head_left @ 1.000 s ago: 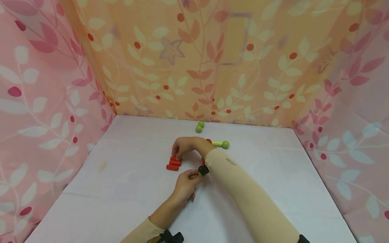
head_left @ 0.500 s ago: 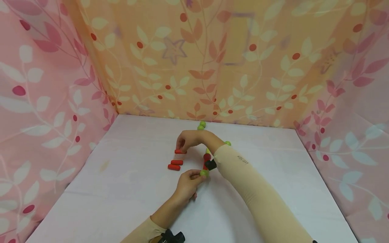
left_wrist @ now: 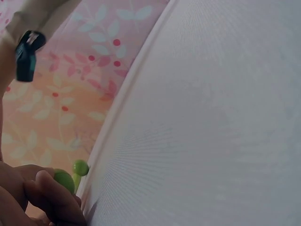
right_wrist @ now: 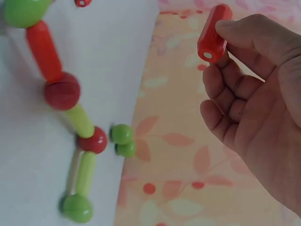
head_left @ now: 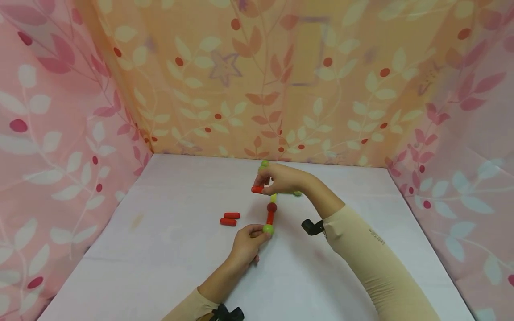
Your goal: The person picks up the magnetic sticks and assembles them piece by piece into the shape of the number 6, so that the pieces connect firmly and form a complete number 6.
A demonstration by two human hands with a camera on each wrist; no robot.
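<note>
My left hand point(head_left: 244, 245) pinches a green ball point(head_left: 268, 229) at the near end of a chain on the table. From it run a red rod point(right_wrist: 44, 51), a dark red ball point(right_wrist: 62, 91), a yellow-green rod point(right_wrist: 80, 120), a second red ball point(right_wrist: 92, 140), another yellow-green rod point(right_wrist: 85, 174) and an end green ball point(right_wrist: 77, 208). Above the chain's far part, my right hand point(head_left: 285, 178) holds a loose red rod point(head_left: 257, 190) between thumb and fingers. A pale round spot shows on that rod's end in the right wrist view.
Two red rods, a farther one point(head_left: 231, 215) and a nearer one point(head_left: 228, 222), lie side by side left of the chain. Two green balls point(right_wrist: 122, 134) sit together near the table's back edge. Patterned curtains point(head_left: 192, 89) border the white table point(head_left: 160, 258).
My right hand has picked up the farthest of the red rods and carried it up and right, over the chain. My left hand stays at the green ball.
</note>
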